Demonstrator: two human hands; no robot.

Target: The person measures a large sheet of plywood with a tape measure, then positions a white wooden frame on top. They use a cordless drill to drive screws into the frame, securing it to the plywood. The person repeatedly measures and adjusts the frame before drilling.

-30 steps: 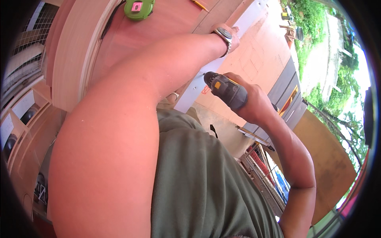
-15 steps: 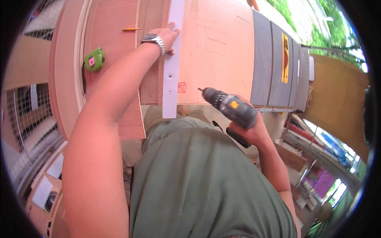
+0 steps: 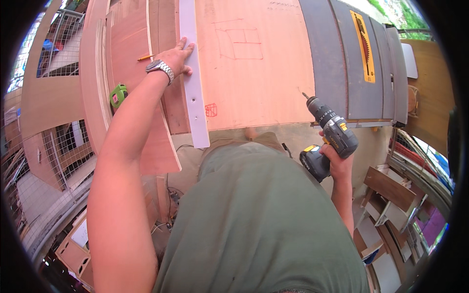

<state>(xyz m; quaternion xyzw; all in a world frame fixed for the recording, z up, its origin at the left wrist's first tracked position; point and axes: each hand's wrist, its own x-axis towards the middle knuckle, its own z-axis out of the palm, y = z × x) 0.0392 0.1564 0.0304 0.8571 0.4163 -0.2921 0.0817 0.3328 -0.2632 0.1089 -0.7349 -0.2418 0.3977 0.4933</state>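
Well left of the drill [image 3: 340, 133] clasped in the right hand [image 3: 340, 165], the strip [image 3: 195, 88] lies along the board's [image 3: 259, 93] left edge, long axis running near to far — the nearer left hand [image 3: 175, 60] resting on it, spread wide.

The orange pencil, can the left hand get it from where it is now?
Probably yes: the orange pencil lies close by the watch, with nothing seen covering it. But the left hand rests on the white strip, so it would likely have to lift off first.
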